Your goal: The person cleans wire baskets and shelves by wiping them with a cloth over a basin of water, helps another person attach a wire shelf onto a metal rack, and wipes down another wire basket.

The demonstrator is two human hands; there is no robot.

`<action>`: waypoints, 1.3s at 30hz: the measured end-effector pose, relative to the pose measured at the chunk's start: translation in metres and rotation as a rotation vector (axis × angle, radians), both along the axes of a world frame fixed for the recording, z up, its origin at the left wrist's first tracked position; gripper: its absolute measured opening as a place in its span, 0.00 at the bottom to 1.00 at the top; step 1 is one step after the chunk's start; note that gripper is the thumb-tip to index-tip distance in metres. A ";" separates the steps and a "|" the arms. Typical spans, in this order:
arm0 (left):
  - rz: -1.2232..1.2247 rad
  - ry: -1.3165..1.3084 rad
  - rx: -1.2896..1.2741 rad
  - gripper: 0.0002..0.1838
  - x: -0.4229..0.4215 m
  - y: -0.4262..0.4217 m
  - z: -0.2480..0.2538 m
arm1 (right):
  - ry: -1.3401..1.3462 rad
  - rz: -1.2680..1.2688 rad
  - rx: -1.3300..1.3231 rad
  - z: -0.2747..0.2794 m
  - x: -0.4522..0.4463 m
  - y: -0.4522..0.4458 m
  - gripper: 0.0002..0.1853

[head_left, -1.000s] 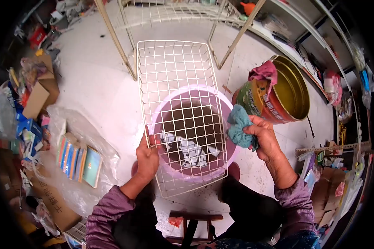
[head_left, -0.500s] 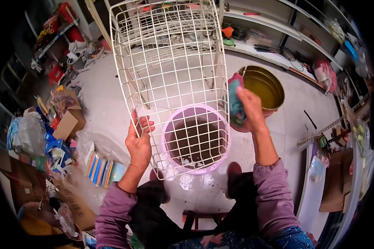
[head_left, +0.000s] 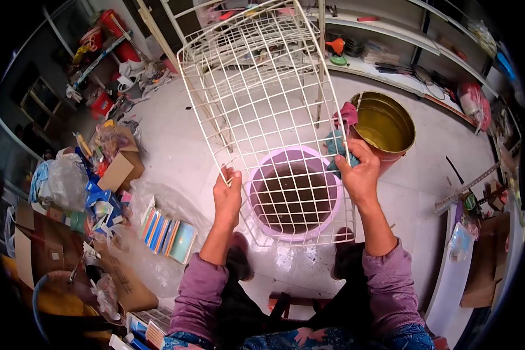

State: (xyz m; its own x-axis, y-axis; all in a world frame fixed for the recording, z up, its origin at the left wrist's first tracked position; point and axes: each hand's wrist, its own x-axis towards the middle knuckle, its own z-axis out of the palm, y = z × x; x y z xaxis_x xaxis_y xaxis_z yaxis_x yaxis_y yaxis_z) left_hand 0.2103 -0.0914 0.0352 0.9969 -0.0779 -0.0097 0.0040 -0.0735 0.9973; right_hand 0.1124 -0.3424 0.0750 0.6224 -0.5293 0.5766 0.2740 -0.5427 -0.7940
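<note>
A white wire basket (head_left: pixel 268 116) is held up tilted in front of me, above a lilac basin (head_left: pixel 261 167) of dark, murky water. My left hand (head_left: pixel 227 197) is closed on the basket's left edge wire, near its lower end. At the right side, my right hand (head_left: pixel 360 170) is wrapped around a teal cloth (head_left: pixel 335 147) and presses it against the basket's wires. A pink cloth part (head_left: pixel 346 114) shows just above the teal; whether the two are one piece I cannot tell. Part of the basin is seen through the wire mesh.
A metal bucket (head_left: pixel 385 119), yellowish inside, stands right of the basin. To the left lie a row of thin books (head_left: pixel 166 230) on clear plastic and a cardboard box (head_left: pixel 122 169). Shelves (head_left: pixel 385 73) line the back right. A low red stool (head_left: pixel 300 309) is beneath me.
My right hand has moved down and in, pressing the cloth to the basket's side. My left hand has closed from loosely spread fingers. The basket tilts more, and the view has shifted.
</note>
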 end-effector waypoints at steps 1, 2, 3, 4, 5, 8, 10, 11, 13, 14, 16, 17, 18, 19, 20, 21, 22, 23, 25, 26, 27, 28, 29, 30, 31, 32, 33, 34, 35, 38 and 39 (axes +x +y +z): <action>0.018 -0.061 0.064 0.37 0.005 0.001 -0.003 | 0.006 -0.038 -0.002 0.001 0.001 0.003 0.10; 0.012 -0.071 0.065 0.37 0.007 0.000 -0.006 | -0.005 -0.045 -0.001 0.001 0.003 0.005 0.10; 0.124 -0.190 0.124 0.37 0.009 -0.003 -0.010 | -0.024 -0.107 -0.070 0.000 0.007 0.007 0.10; 0.238 -0.306 0.184 0.37 0.008 -0.005 -0.010 | -0.038 -0.168 -0.137 -0.001 0.008 0.010 0.11; 0.226 -0.337 0.181 0.39 0.008 -0.005 -0.007 | -0.043 -0.223 -0.230 0.000 0.009 0.014 0.13; 0.089 -0.272 -0.061 0.40 0.006 -0.015 -0.003 | -0.037 -0.290 -0.354 0.005 0.011 0.032 0.16; 0.020 -0.226 -0.098 0.44 0.002 -0.022 0.005 | 0.006 -0.294 -0.408 0.003 0.010 0.042 0.17; -0.047 -0.117 -0.230 0.45 0.000 -0.026 0.011 | 0.034 -0.265 -0.456 0.002 0.009 0.048 0.18; -0.138 0.013 -0.367 0.47 0.001 -0.029 0.015 | 0.040 -0.215 -0.574 -0.003 0.009 0.057 0.18; -0.129 0.014 -0.357 0.47 0.001 -0.030 0.016 | 0.041 -0.206 -0.564 -0.004 0.008 0.064 0.18; -0.313 0.065 -0.624 0.41 -0.001 -0.030 0.021 | 0.113 -0.091 -0.633 -0.004 0.004 0.077 0.19; -0.358 0.060 -0.656 0.32 0.000 -0.027 0.022 | 0.079 -0.059 -0.633 -0.012 0.007 0.082 0.20; -0.347 0.062 -0.651 0.32 0.001 -0.023 0.019 | 0.080 -0.049 -0.628 -0.014 0.006 0.087 0.20; -0.308 0.075 -0.642 0.28 0.001 -0.021 0.015 | 0.068 -0.043 -0.667 -0.016 0.006 0.093 0.19; -0.269 0.088 -0.631 0.25 0.001 -0.018 0.012 | 0.055 -0.038 -0.704 -0.018 0.005 0.100 0.18; -0.191 0.066 -0.629 0.20 -0.001 -0.017 0.009 | 0.063 -0.026 -0.730 -0.017 0.001 0.108 0.18; -0.186 0.069 -0.623 0.20 0.000 -0.014 0.010 | 0.066 -0.020 -0.724 -0.016 -0.001 0.114 0.18; -0.202 0.116 -0.689 0.19 0.002 -0.009 0.011 | 0.068 -0.015 -0.744 -0.016 -0.003 0.120 0.19; -0.285 0.167 -0.807 0.18 0.004 0.000 0.015 | 0.088 0.017 -0.764 -0.016 -0.008 0.128 0.22; -0.283 0.169 -0.805 0.18 0.002 0.001 0.018 | 0.090 0.019 -0.762 -0.016 -0.010 0.131 0.22; -0.252 0.174 -0.839 0.19 0.000 0.001 0.022 | 0.106 0.070 -0.743 -0.015 -0.013 0.133 0.22; -0.219 0.181 -0.874 0.21 -0.002 0.001 0.024 | 0.123 0.121 -0.724 -0.013 -0.016 0.135 0.23; -0.324 0.161 -0.892 0.25 0.002 0.008 0.022 | 0.182 0.180 -0.683 -0.011 -0.019 0.136 0.26; -0.321 0.166 -0.891 0.25 0.005 0.009 0.022 | 0.186 0.182 -0.681 -0.012 -0.019 0.137 0.26; -0.342 0.149 -0.875 0.26 0.007 0.011 0.020 | 0.183 0.238 -0.547 -0.013 -0.019 0.137 0.26; -0.363 0.135 -0.857 0.27 0.009 0.012 0.019 | 0.181 0.292 -0.410 -0.014 -0.018 0.136 0.25; -0.406 0.115 -0.843 0.26 0.012 0.015 0.018 | 0.175 0.332 -0.308 -0.021 -0.009 0.128 0.21; -0.404 0.128 -0.842 0.26 0.011 0.016 0.021 | 0.153 0.414 -0.061 -0.024 0.001 0.114 0.17; -0.452 0.113 -0.840 0.25 0.009 0.015 0.026 | 0.126 0.487 0.188 -0.025 0.011 0.099 0.14; -0.556 0.102 -0.847 0.24 0.004 0.013 0.032 | 0.101 0.431 0.977 0.006 0.027 0.064 0.20; -0.584 0.109 -0.863 0.24 0.002 0.010 0.033 | 0.047 0.479 1.006 0.006 0.038 0.057 0.21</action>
State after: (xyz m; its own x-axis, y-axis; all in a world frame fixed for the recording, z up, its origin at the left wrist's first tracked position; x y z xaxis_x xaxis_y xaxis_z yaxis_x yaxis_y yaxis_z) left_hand 0.2127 -0.0813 0.0684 0.7989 -0.5704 0.1909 0.2899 0.6432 0.7087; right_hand 0.1505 -0.2850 0.0809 0.8974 -0.4412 -0.0093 0.2410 0.5076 -0.8272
